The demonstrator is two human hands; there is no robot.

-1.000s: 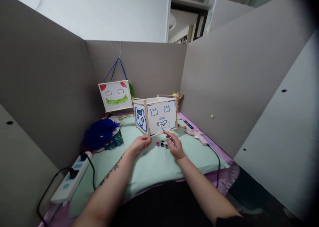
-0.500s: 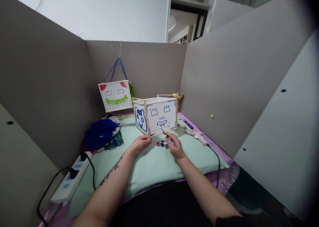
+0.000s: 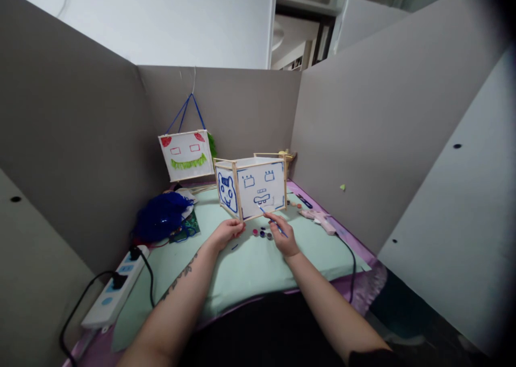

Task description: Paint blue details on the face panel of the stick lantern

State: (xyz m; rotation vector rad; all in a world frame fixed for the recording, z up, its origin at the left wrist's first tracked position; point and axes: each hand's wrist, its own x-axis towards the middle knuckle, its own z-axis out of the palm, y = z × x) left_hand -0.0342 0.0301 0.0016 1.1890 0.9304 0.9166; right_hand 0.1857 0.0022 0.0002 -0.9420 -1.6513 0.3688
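A box-shaped lantern [image 3: 261, 187] with white panels and thin wooden sticks along its edges is held tilted over the table. Blue faces are painted on its two visible sides. My left hand [image 3: 229, 233] pinches its lower front corner. In my right hand [image 3: 285, 236] is a thin blue paintbrush [image 3: 274, 222], its tip at the front panel just under the painted mouth; whether it touches cannot be told. Several small paint pots [image 3: 262, 234] stand on the table between my hands, partly hidden by the right one.
A finished-looking lantern [image 3: 187, 157] hangs by blue cords at the back left. Blue yarn [image 3: 163, 215] lies heaped below it. A power strip [image 3: 116, 286] with black cables is at left, a pink glue gun [image 3: 320, 220] at right. Grey partitions [image 3: 226, 103] surround the green-covered table [image 3: 242, 281].
The brush tip has shifted slightly down and right, from the painted mouth to just below it. My left hand and the lantern have hardly moved.
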